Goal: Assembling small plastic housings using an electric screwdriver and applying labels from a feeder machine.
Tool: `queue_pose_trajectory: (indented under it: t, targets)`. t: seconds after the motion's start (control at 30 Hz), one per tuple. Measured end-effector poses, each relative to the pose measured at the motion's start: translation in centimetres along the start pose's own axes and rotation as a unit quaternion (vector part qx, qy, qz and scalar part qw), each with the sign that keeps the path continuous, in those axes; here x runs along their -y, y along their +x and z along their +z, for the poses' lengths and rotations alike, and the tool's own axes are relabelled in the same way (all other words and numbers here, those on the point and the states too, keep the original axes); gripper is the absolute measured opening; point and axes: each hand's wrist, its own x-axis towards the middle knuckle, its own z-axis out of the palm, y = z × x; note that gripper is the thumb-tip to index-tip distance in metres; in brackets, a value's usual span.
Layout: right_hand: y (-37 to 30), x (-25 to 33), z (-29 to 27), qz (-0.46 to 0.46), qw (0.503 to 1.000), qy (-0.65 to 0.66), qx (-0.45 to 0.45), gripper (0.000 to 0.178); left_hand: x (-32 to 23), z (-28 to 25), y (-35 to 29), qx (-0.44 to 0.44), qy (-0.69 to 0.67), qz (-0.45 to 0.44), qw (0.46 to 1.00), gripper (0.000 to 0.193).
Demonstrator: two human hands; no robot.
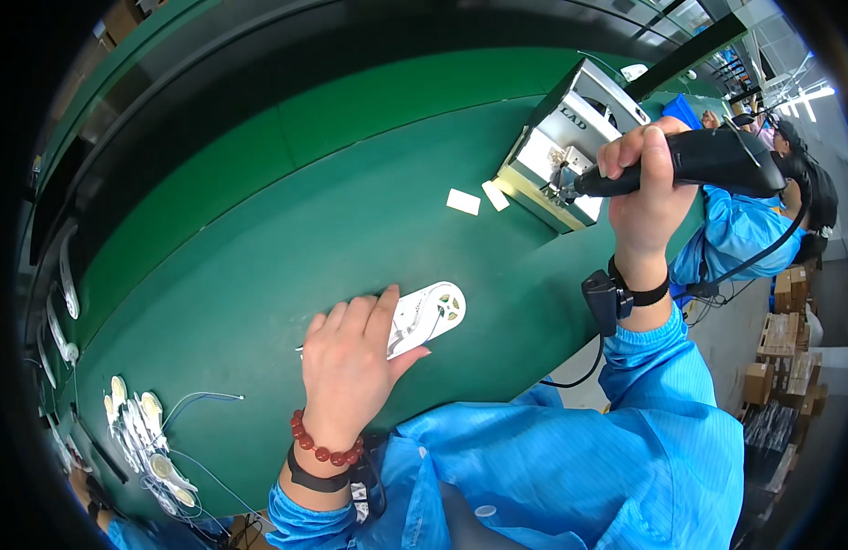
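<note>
In my right hand (646,197) is a black electric screwdriver (726,163), held nearly level with the fingers wrapped round its body. Its tip points left, at the front of a boxy screw feeder (545,139); whether a screw sits on the bit is too small to tell. My left hand (349,356) grips a white oblong plastic housing (452,309) against the green table, thumb along the near edge and fingers over its left part. The housing's inside faces up, with a white wire and a round end with small openings. My palm hides the rest of it.
Two small pale rectangular pieces (463,202) lie beside the feeder. A pile of white parts with thin cables (147,431) is at the lower left of the green table (250,275). Co-workers in blue sit at right (745,229) and lower left. The screwdriver's cord hangs at right.
</note>
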Motion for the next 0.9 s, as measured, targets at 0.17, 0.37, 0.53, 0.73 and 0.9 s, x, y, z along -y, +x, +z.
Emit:
queue_pose_trajectory:
  t: [0.17,0.37,0.53,0.73,0.9]
  targets:
    - [-0.1,-0.6,-0.1,0.006,1.000,-0.011,-0.006,0.011,-0.1,-0.1,0.1,0.003,0.002,-0.002,1.000,0.074]
    - [-0.2,-1.0,-0.4,0.007,1.000,-0.002,-0.003,0.011,-0.1,0.0,0.2,0.004,-0.001,-0.006,1.000,0.074]
    - [-0.6,-1.3,-0.5,-0.009,1.000,-0.025,0.010,0.013,-0.2,0.0,0.3,-0.002,-0.002,-0.005,1.000,0.074]
    - [-0.9,-0.9,-0.3,-0.031,0.999,-0.041,0.007,0.013,-0.1,-0.2,0.3,0.003,-0.003,-0.006,1.000,0.075]
    - [-0.5,-0.8,-0.4,-0.027,0.999,-0.042,0.003,0.015,-0.2,-0.2,0.3,0.007,0.005,-0.005,1.000,0.075]
